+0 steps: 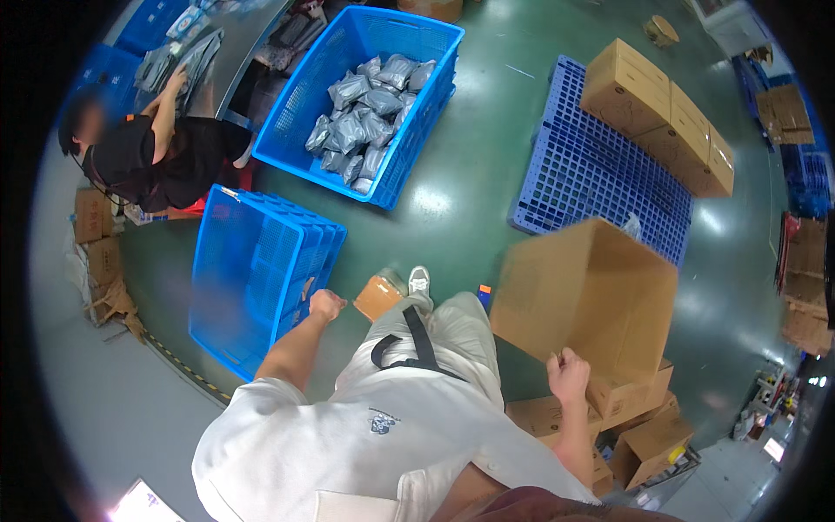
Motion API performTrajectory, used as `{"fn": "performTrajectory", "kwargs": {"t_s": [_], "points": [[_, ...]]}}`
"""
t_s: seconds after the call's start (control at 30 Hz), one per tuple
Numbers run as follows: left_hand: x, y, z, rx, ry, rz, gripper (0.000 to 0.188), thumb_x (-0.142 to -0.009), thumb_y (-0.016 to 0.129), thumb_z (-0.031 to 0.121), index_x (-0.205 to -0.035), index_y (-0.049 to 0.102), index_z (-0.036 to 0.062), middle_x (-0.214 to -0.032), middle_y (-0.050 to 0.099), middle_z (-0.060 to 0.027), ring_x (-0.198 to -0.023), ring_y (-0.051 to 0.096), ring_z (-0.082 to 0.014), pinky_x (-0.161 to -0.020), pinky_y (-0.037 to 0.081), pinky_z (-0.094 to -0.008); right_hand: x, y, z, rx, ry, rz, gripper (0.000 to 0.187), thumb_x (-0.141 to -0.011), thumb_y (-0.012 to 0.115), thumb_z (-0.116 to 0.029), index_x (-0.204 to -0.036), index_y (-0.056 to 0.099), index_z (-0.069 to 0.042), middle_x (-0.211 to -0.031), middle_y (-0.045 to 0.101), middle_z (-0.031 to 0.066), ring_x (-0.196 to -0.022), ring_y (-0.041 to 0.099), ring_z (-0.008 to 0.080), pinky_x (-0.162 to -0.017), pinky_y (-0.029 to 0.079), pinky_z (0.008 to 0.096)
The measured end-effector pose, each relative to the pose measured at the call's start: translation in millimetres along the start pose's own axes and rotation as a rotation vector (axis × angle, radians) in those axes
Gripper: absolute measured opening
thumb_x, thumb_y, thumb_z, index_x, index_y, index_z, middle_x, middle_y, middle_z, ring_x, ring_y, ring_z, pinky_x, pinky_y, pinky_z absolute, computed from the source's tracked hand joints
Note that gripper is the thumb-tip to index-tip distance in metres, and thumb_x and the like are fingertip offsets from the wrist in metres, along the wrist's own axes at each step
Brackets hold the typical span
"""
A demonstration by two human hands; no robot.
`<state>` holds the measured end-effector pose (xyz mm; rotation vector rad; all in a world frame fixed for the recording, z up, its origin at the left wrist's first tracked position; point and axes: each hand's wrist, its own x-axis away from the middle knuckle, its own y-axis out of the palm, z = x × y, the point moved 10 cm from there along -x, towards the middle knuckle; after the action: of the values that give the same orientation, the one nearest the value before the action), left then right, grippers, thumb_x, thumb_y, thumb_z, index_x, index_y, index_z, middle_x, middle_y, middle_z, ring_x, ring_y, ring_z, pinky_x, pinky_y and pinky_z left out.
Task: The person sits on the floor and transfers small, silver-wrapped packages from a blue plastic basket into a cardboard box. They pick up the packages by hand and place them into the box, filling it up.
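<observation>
My right hand [570, 376] is closed on the near edge of a big open cardboard box [544, 291], which stands tilted with its opening toward me. My left hand [327, 304] is curled beside the right end of an empty-looking blue mesh crate [320, 248]. Whatever its fingers hold, if anything, is hidden. A small brown taped carton [379, 297] lies on the floor by my shoe, near my left hand.
A larger blue crate [409, 183] holds several grey plastic parcels [352, 130]. Sealed cartons [631, 96] stand on a blue pallet [574, 174]. Opened cardboard boxes [648, 448] sit at my right. A co-worker [161, 165] handles grey bags at a table on the left.
</observation>
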<state>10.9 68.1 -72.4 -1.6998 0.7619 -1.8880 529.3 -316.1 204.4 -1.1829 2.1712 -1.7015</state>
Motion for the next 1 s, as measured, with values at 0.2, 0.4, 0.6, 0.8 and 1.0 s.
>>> {"fn": "performTrajectory", "kwargs": {"t_s": [0.2,0.4,0.6,0.8,1.0], "points": [[1.2,24.9,19.5,0.402,-0.261,0.0,0.027,-0.07,0.083,0.028,-0.078,0.07,0.0051,-0.084,0.073,-0.0147,-0.082,0.072,-0.0267,-0.077,0.056,-0.037,-119.4,19.8,-68.4,0.188,-0.427,-0.076,0.024,-0.083,0.065,-0.02,-0.068,0.054,-0.004,-0.065,0.061,0.0193,-0.063,0.062,0.0401,-0.058,0.05,0.049],[-3.3,-33.6,108.6,0.583,-0.203,0.035,0.039,-0.073,0.086,0.033,-0.067,0.06,0.0047,-0.069,0.069,-0.011,-0.063,0.066,-0.0206,-0.068,0.054,-0.0331,-240.3,160.6,-63.8,0.354,-0.549,-0.413,0.018,-0.084,0.065,-0.023,-0.087,0.062,-0.005,-0.082,0.068,0.0196,-0.078,0.067,0.037,-0.069,0.055,0.0491],[-28.5,-74.1,135.0,0.665,-0.147,0.163,0.045,-0.076,0.086,0.038,-0.062,0.058,0.0056,-0.065,0.066,-0.0045,-0.057,0.056,-0.0114,-0.056,0.046,-0.0287,-287.4,222.9,-109.2,0.266,-0.438,-0.683,0.031,-0.091,0.064,-0.033,-0.106,0.059,-0.006,-0.111,0.065,0.0176,-0.102,0.065,0.034,-0.085,0.054,0.0467],[-64.8,-84.1,165.5,0.759,-0.11,0.043,0.03,-0.084,0.082,0.027,-0.073,0.07,0.002,-0.067,0.067,-0.0022,-0.059,0.055,-0.0076,-0.055,0.045,-0.026,-341.5,245.1,-136.6,0.226,-0.425,-0.548,0.036,-0.088,0.067,-0.032,-0.112,0.06,-0.007,-0.114,0.063,0.0193,-0.108,0.063,0.0366,-0.09,0.053,0.0457],[-126.6,-53.9,198.7,0.523,0.117,-0.282,0.02,-0.093,0.066,0.02,-0.09,0.074,0.0019,-0.08,0.074,-0.0083,-0.068,0.066,-0.0145,-0.068,0.053,-0.0336,-383.2,310.8,-190.5,0.243,-0.325,-0.657,0.062,-0.087,0.07,-0.033,-0.139,0.047,-0.008,-0.141,0.05,0.022,-0.131,0.049,0.0375,-0.109,0.04,0.0479]]}}
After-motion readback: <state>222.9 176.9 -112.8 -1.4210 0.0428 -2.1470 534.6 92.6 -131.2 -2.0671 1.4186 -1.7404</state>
